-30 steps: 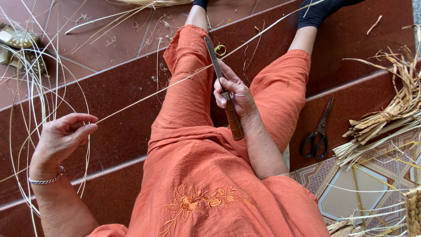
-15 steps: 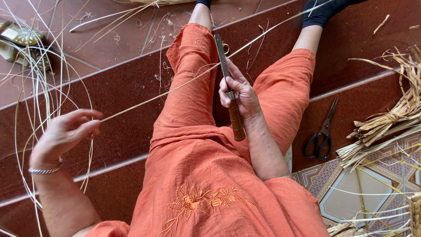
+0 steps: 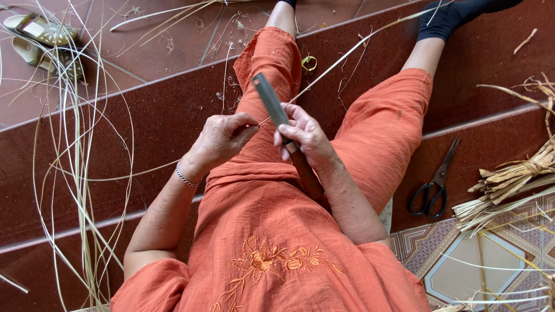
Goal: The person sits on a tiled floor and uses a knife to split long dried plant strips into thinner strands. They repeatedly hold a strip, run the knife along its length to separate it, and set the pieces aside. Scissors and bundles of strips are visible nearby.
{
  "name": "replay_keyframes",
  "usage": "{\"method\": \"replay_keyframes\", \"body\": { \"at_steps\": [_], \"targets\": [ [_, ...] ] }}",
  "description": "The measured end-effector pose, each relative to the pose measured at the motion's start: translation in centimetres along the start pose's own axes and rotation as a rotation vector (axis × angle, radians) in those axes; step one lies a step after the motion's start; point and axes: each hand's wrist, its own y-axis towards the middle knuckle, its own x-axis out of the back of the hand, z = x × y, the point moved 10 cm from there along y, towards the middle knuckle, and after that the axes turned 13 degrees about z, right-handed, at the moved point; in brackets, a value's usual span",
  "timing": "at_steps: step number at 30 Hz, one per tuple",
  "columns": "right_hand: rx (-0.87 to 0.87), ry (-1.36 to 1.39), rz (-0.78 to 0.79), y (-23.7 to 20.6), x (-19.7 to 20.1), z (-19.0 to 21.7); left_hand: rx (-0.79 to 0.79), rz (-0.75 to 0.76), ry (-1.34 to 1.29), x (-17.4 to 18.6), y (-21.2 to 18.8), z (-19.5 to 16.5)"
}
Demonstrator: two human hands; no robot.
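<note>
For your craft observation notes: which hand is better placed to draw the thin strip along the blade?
Probably the left hand: it pinches the strip beside the knife, while the right hand grips the knife's handle.

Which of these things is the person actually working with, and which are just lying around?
In use:
left hand, pinching the thin pale cane strip
right hand, gripping the wooden-handled knife with a flat grey blade

Lying about:
black-handled scissors
tied bundle of dry straw
loose pale strips
gold sandals

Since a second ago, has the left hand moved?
Yes. The left hand has come in from out over the brown step, beside the loose strands, to the lap, pinching the thin strip beside the knife.
</note>
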Motion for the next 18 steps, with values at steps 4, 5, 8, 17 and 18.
{"method": "replay_keyframes", "body": {
  "at_steps": [4,5,8,17,18],
  "targets": [
    [-0.058,-0.021,0.019,0.2,-0.7,-1.5,-0.036,0.002,0.018,0.1,-0.8,-0.5],
    [-0.060,-0.011,0.021,0.3,-0.6,-1.6,-0.019,0.010,0.009,0.1,-1.1,-0.4],
    [-0.037,-0.033,0.008,0.3,0.0,-1.1,0.041,0.034,-0.007,0.1,-2.0,0.2],
    [-0.007,0.026,-0.015,-0.1,1.0,-0.6,0.016,0.037,0.054,0.5,-3.3,-0.4],
    [0.009,0.020,-0.030,-0.1,1.4,-0.3,0.011,0.036,0.064,0.7,-3.5,-0.5]
  ]
}}
